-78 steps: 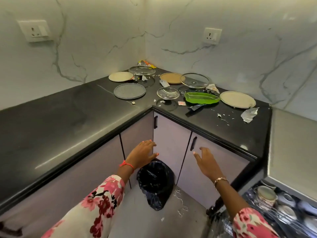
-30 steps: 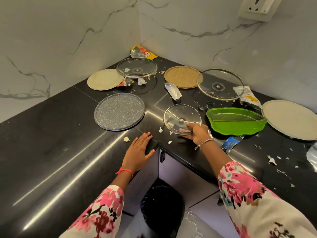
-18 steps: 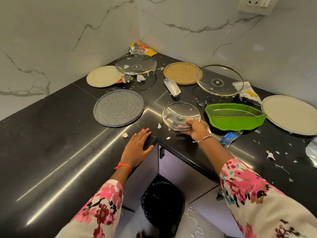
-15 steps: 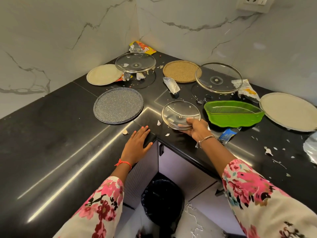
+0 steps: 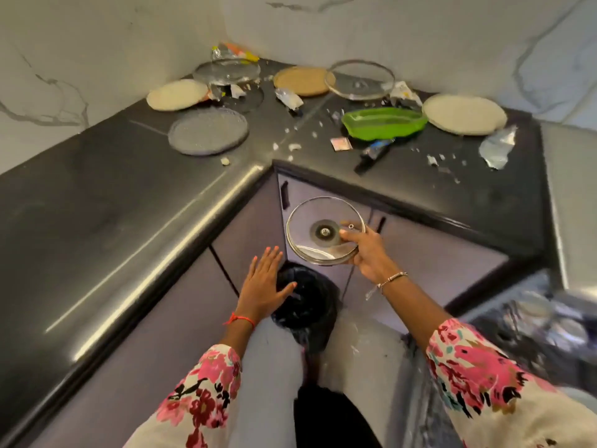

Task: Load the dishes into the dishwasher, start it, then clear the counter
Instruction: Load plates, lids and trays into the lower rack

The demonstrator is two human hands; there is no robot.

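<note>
My right hand [image 5: 370, 253] grips a small glass lid [image 5: 316, 232] by its right rim and holds it tilted in front of the corner cabinet, above a black bin bag [image 5: 303, 302]. My left hand [image 5: 263, 284] hovers flat with spread fingers beside the bag, holding nothing. On the black counter [image 5: 129, 195] lie a grey speckled plate [image 5: 208, 135], a cream plate [image 5: 177, 95], a brown plate [image 5: 302, 80], two larger glass lids [image 5: 359, 79] [image 5: 226, 71], a green leaf-shaped dish [image 5: 382, 122] and another cream plate [image 5: 463, 114].
Wrappers, foil [image 5: 496, 148] and paper scraps litter the counter around the dishes. The open dishwasher rack [image 5: 542, 321] with crockery shows blurred at the lower right. Cabinet doors with dark handles [image 5: 283, 195] face me under the counter corner.
My right hand has lifted the small glass lid off the counter and brought it down over the bin bag. My left hand has left the counter edge and dropped beside the bag.
</note>
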